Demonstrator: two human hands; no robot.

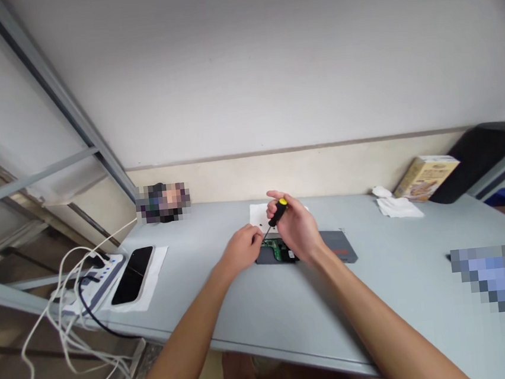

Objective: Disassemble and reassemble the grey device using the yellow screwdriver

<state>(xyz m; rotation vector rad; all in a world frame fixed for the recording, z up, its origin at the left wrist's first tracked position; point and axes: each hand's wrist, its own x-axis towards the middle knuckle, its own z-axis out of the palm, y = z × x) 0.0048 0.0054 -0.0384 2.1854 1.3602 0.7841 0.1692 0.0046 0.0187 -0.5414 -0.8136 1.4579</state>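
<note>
Screwdriver (pixel 277 213) axis diag., tip dn-left twd PCB (pixel 278 249); R fingers (pixel 271 209) gripping it; L fingers (pixel 256 235) can't tell

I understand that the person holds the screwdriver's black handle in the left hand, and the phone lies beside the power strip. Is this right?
Not quite: the head view shows the screwdriver's black handle in the right hand, not the left hand. The phone does lie beside the power strip.

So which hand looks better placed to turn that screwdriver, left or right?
The right hand, I'd judge: it holds the screwdriver, which slants down toward the green board. The left hand is close to the screwdriver's lower end, so it seems better placed for steadying.
</note>
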